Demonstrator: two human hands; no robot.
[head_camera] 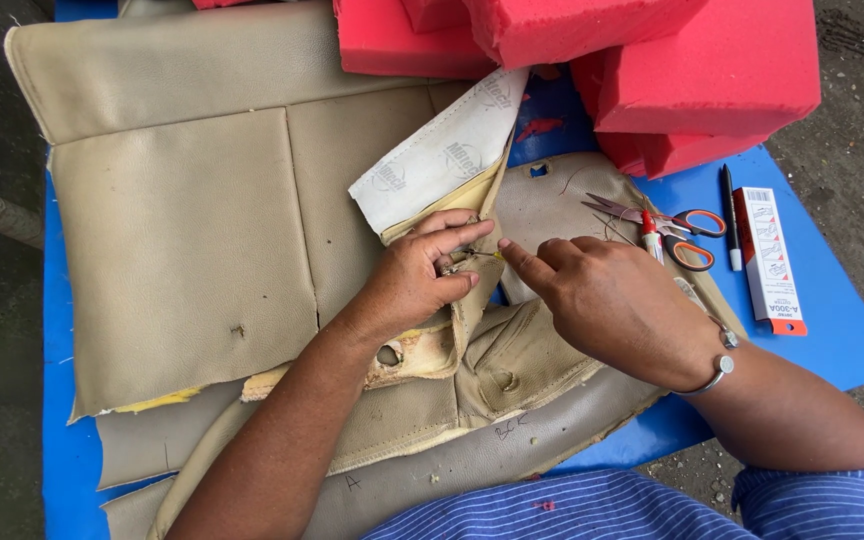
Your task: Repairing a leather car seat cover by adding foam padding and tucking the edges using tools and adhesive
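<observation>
- Cover [182, 230]: tan leatherette seat cover, spread flat over a blue table [832, 340]; several stitched panels, the large left panel whole, one small dark mark low on it.
- Seam [472, 262]: the work sits here, at a folded edge near the middle of the cover, just below a turned-back flap [442, 155] that shows white backing with yellow foam under it.
- Left hand [417, 280]: fingers narrowed to a pinch on the seam edge, gripping the fabric; a small yellowish bit shows at the fingertips, too small to tell what it is.
- Right hand [612, 300]: mostly curled, forefinger stretched toward the same spot, tip just beside the left fingers; whether it holds anything I cannot tell. A metal bangle [717, 375] sits on the wrist.
- Done, by judgement: one edge is opened up, since the flap is peeled back and the lining lies bare; the lower edges look frayed, with foam crumbs and holes showing.
- Left, by judgement: most seams on the left and top panels are intact and untouched; the work looks early to midway.
- Scissors [672, 225]: orange-handled, lying on the cover to the right of the hands, unheld.
- Marker [652, 237]: red-capped, beside the scissors.
- Pen [730, 220]: black, on the table, next to a white and red box [770, 260].
- Foam [692, 70]: red blocks stacked at the table's far side, well apart from the hands.
</observation>
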